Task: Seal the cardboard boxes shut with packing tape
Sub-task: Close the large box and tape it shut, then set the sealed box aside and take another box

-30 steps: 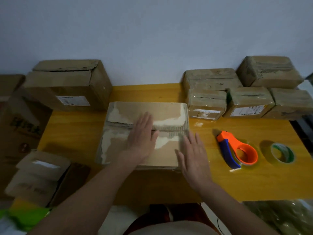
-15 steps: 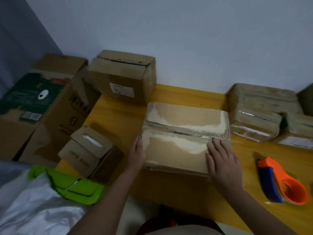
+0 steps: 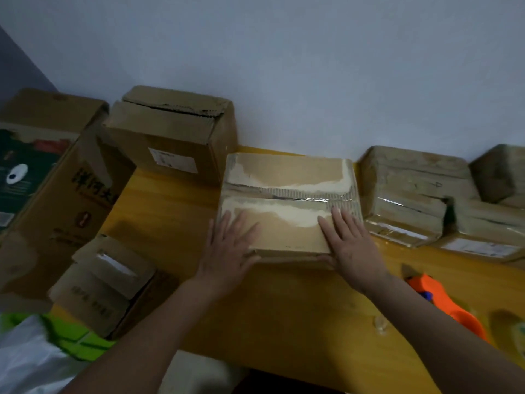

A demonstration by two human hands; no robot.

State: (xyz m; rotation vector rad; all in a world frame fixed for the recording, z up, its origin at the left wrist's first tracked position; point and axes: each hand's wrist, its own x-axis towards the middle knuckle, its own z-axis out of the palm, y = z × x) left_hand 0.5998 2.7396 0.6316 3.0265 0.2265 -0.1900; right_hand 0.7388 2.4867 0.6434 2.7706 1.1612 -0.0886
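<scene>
The box lies flat on the table, at its far edge by the wall, with clear tape already run along its centre seam. The left hand and right hand lie on its near corners, fingers straight and spread, gripping nothing. This box looks sealed, or nearly so; the seam ends cannot be made out. To the right sits a stack of wrapped boxes, apparently finished. To the left a big box has ragged, untaped flaps and a small box sits at the table's corner; both probably remain. The orange dispenser lies idle by the right forearm.
</scene>
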